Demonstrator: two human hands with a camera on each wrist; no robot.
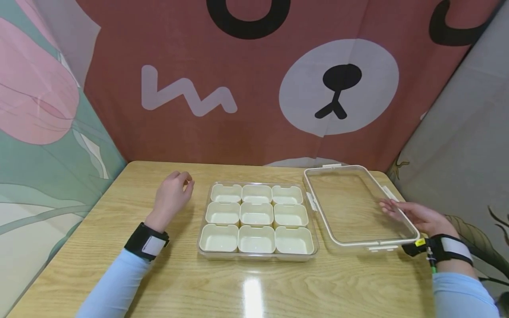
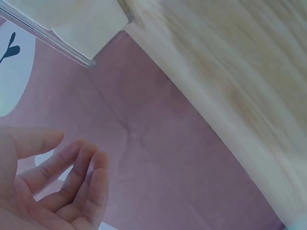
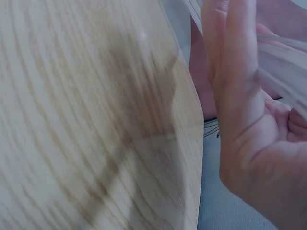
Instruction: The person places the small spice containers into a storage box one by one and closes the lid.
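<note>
My right hand (image 1: 428, 219) grips the right edge of a clear lid with a white rim (image 1: 358, 243), its fingers showing through the clear panel. In the right wrist view, the lid's edge (image 3: 288, 67) lies between the thumb side and the straighter fingers of that hand (image 3: 244, 105). The lid slants beside a clear storage box (image 1: 258, 257), which holds several cream square cups (image 1: 256, 214) in rows. To the left of the box, my left hand (image 1: 172, 196) hangs over the table, fingers loosely curled and holding nothing.
Both the box and the lid are over a light wooden table (image 1: 191, 287). A brown cloth (image 1: 254, 137) with a bear print hangs right behind it. Printed cloths flank the left (image 1: 43, 176) and right (image 1: 457, 132) sides.
</note>
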